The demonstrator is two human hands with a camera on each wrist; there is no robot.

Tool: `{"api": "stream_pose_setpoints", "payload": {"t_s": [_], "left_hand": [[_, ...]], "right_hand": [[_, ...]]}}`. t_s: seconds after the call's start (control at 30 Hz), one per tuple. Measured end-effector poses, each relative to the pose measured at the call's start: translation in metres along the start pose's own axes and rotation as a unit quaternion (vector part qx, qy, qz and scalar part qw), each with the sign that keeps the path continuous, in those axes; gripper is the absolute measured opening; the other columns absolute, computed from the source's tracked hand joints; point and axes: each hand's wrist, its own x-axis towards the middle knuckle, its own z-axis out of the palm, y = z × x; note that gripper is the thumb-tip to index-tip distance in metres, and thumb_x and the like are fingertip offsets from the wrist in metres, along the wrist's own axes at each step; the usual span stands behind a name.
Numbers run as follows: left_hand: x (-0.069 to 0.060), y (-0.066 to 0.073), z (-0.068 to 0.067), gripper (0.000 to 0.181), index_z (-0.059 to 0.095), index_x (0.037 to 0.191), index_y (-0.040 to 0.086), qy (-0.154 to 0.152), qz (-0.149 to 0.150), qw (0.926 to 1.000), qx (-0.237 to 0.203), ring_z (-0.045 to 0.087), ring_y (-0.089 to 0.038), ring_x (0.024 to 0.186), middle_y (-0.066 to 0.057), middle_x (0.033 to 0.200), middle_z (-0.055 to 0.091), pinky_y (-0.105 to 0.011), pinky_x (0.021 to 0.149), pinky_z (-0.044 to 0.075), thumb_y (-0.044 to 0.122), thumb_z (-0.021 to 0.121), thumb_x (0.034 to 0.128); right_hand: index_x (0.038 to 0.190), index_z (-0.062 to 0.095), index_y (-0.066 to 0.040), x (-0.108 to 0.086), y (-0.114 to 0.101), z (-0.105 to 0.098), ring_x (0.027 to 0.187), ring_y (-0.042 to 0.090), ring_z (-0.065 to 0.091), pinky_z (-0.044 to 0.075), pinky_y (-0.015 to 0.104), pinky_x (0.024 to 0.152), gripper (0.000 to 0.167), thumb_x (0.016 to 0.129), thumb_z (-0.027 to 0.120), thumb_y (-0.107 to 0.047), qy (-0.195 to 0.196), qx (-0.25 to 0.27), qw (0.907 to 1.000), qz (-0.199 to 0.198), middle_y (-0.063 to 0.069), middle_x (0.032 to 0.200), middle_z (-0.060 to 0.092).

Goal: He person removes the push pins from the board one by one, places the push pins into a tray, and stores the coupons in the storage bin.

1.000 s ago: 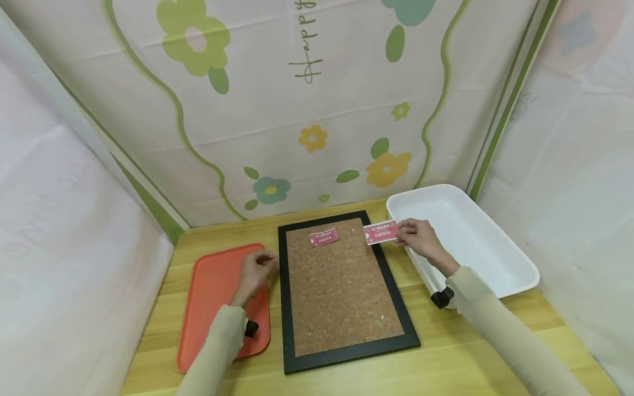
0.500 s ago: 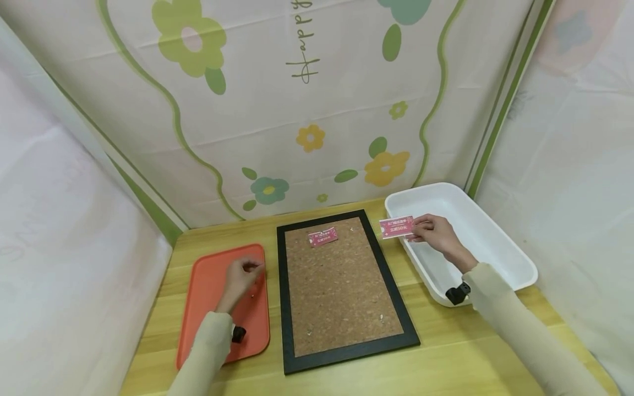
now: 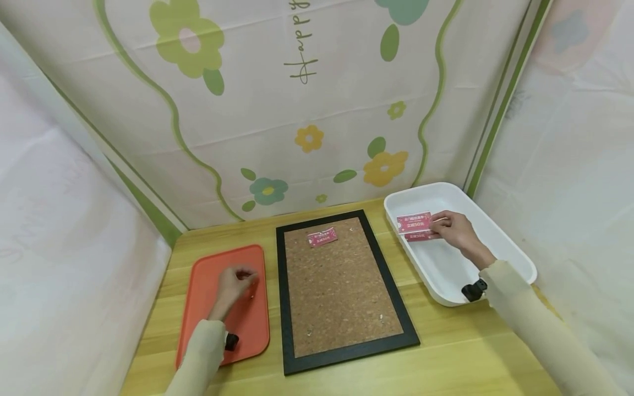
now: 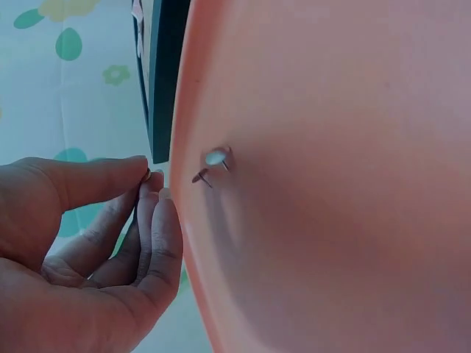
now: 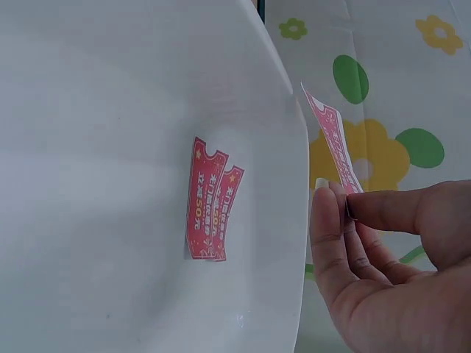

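Note:
The right hand (image 3: 458,231) pinches a pink coupon (image 3: 414,222) by its right end above the white tub (image 3: 515,264). In the right wrist view the pinched coupon (image 5: 335,140) stands edge-on, and two overlapping coupons (image 5: 200,209) lie in the tub. The left hand (image 3: 231,289) is over the red tray (image 3: 198,308); in the left wrist view its thumb and fingertips pinch a small metal thumbtack (image 4: 147,175), mostly hidden. Two thumbtacks (image 4: 216,157) lie on the tray beside that hand. One coupon (image 3: 322,237) is on the upper part of the corkboard (image 3: 342,286).
The black-framed corkboard lies between tray and tub on the wooden table (image 3: 455,352). Small tacks (image 3: 381,317) are at its lower corners and near its upper edge. A flowered cloth (image 3: 277,121) hangs behind, with more cloth at both sides.
The right hand has moved right with its coupon, from the corkboard's upper right edge to above the tub. The left hand has drawn back left and slightly down over the red tray.

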Motion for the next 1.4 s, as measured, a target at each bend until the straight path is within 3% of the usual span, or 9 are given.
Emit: {"api": "stream_pose_setpoints", "payload": {"t_s": [0.13,0.33,0.67,1.03,1.4], "left_hand": [[-0.001,-0.004,-0.002,0.012,0.079,0.103,0.003,-0.003,0.000,1.0000,-0.003,0.068,-0.015,0.081,-0.016,0.099,0.077,-0.030,0.071,0.057,0.011,0.072,0.0970],[-0.002,-0.009,-0.003,0.011,0.078,0.102,0.000,-0.001,0.006,1.0000,-0.006,0.068,-0.015,0.078,-0.019,0.098,0.077,-0.022,0.066,0.054,0.008,0.074,0.0954],[-0.007,-0.012,-0.003,0.009,0.080,0.100,0.002,-0.019,0.005,0.9997,0.012,0.069,-0.014,0.077,-0.014,0.093,0.078,-0.026,0.064,0.055,0.008,0.075,0.0951],[-0.009,-0.014,-0.003,0.008,0.080,0.100,0.005,-0.045,0.001,0.9989,0.015,0.069,-0.016,0.075,-0.011,0.090,0.078,-0.028,0.063,0.053,0.008,0.073,0.0971],[-0.010,-0.016,0.000,0.008,0.079,0.101,0.005,-0.059,-0.019,0.9981,0.001,0.068,-0.018,0.074,-0.011,0.091,0.077,-0.028,0.061,0.053,0.008,0.073,0.0965]], "right_hand": [[0.134,0.051,0.017,0.003,0.006,-0.006,0.076,0.004,0.074,0.061,0.020,0.071,0.039,0.106,0.057,-0.010,0.001,-0.004,1.0000,0.007,0.036,0.118,0.071],[0.131,0.051,0.018,0.010,0.018,-0.012,0.075,0.002,0.072,0.063,0.025,0.075,0.038,0.104,0.059,-0.007,-0.007,-0.010,0.9995,0.030,0.027,0.107,0.076],[0.131,0.054,0.014,0.019,0.029,-0.015,0.077,0.008,0.070,0.064,0.033,0.079,0.038,0.102,0.060,-0.010,-0.045,-0.074,0.9944,0.060,0.026,0.107,0.075],[0.124,0.058,0.013,0.025,0.034,-0.008,0.074,0.012,0.066,0.060,0.029,0.071,0.034,0.099,0.063,-0.009,-0.095,-0.110,0.9855,0.088,0.011,0.090,0.071],[0.114,0.061,0.013,0.028,0.036,-0.004,0.068,0.010,0.066,0.057,0.025,0.065,0.031,0.094,0.069,-0.009,-0.125,-0.136,0.9782,0.095,0.006,0.081,0.070]]}}
